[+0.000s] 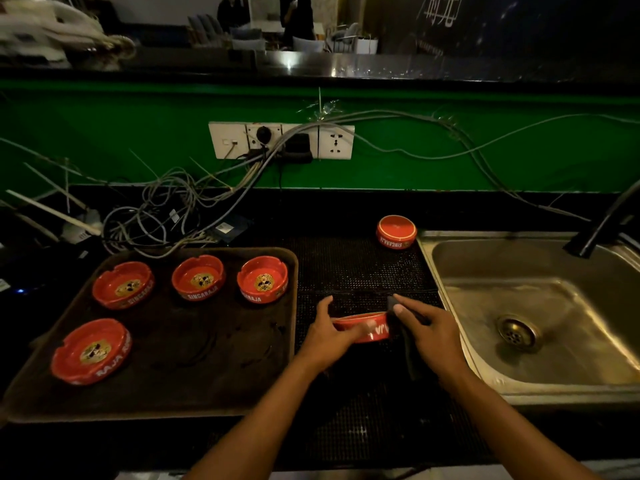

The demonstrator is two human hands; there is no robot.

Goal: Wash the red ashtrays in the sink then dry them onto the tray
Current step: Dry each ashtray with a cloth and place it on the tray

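Between my hands is a red ashtray (363, 328), held on edge over the black mat. My left hand (329, 336) grips its left side. My right hand (427, 332) presses a dark cloth (401, 323) against its right side. Several red ashtrays sit upright on the brown tray (194, 386): three in the back row (123, 285) (198, 277) (262, 279) and one at the front left (91, 351). Another red ashtray (396, 232) lies upside down on the mat by the sink's far left corner. The steel sink (540, 306) is to the right.
A black faucet (602, 223) leans over the sink from the right. A tangle of grey cables (166, 216) lies behind the tray under a wall socket strip (281, 140). The black dotted mat (360, 268) covers the counter between tray and sink.
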